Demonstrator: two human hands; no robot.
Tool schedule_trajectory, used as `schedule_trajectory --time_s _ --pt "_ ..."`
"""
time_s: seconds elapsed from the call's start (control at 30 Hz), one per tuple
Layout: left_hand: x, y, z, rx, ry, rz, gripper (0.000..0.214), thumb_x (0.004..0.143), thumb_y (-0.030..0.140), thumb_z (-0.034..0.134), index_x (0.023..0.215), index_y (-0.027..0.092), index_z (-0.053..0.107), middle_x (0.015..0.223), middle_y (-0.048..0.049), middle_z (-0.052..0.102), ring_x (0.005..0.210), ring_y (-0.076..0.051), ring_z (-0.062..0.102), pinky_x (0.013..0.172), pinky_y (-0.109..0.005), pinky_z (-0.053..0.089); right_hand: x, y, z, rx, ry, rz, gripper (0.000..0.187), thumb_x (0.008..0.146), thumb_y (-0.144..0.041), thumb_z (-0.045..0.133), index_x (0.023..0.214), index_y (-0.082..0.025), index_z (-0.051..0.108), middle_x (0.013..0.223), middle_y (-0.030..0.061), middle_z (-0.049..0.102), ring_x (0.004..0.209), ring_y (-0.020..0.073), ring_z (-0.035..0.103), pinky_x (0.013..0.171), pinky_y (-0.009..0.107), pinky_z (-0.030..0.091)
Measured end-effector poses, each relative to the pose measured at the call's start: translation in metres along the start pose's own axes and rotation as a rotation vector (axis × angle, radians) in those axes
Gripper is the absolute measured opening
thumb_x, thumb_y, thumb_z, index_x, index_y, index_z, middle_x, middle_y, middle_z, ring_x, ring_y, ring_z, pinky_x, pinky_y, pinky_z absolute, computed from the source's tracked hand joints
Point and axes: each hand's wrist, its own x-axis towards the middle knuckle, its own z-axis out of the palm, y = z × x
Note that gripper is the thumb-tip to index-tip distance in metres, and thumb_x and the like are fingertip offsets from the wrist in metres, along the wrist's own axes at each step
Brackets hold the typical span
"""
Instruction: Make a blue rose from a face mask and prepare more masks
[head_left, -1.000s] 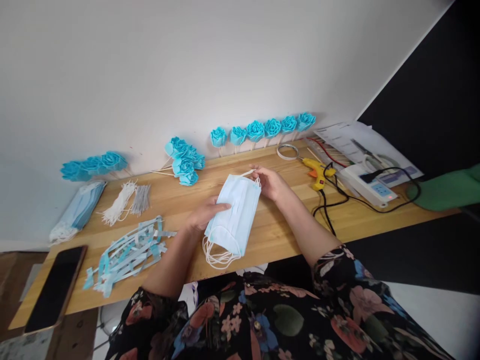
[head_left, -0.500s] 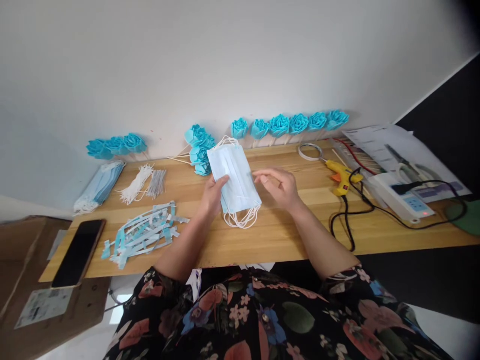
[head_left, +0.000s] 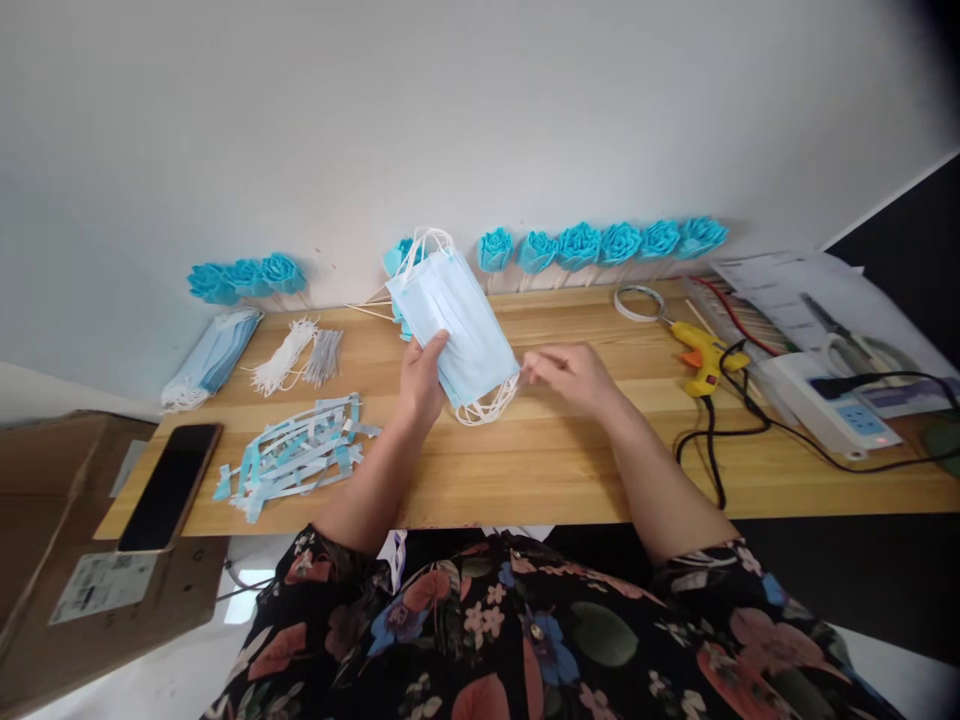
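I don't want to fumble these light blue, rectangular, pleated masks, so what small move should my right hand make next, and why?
Perhaps pinch one of the lower thin white ear loops with your right hand: its fingertips are right beside them, though contact is unclear, while your left hand grips the light blue, rectangular, pleated masks by one long edge.

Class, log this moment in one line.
left hand: holding masks | right hand: near ear loops, contact unclear | glue gun: on table
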Motion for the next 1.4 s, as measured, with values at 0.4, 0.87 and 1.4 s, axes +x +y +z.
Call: schedule_trajectory --time_s 0.4,0.87,1.4 --pt "-0.021 -0.029 0.007 0.194 -0.282 -0.226 0.056 0.067 0.046 0.086 0.109 0.014 0.068 0.108 -0.012 0.077 0.11 -0.033 0.07 0.1 -0.046 0.055 0.002 -0.005 0.032 0.953 -0.052 0.341 0.053 0.067 -0.056 0.085 0.102 -0.018 0.074 0.097 0.0093 0.079 0.094 0.0282 0.073 0.087 0.041 0.058" --pt "-0.023 -0.037 0.002 0.628 -0.602 -0.292 0.025 0.078 0.04 0.077 0.074 0.016 0.071 0.069 -0.0042 0.07 0.058 -0.016 0.061 0.061 -0.028 0.048 0.026 0.014 0.003 1.168 0.597 0.367 0.029 0.079 -0.041 0.073 0.098 -0.019 0.067 0.113 0.0094 0.078 0.122 0.0285 0.067 0.103 0.042 0.058" --pt "-0.011 -0.039 -0.002 0.259 -0.31 -0.249 0.052 0.063 0.04 0.087 0.106 0.015 0.071 0.095 -0.0074 0.079 0.091 -0.026 0.073 0.087 -0.039 0.056 0.015 0.006 -0.007 0.065 0.074 0.19 0.046 0.083 -0.065 0.064 0.09 -0.02 0.074 0.093 0.0084 0.078 0.088 0.0268 0.071 0.078 0.037 0.052"
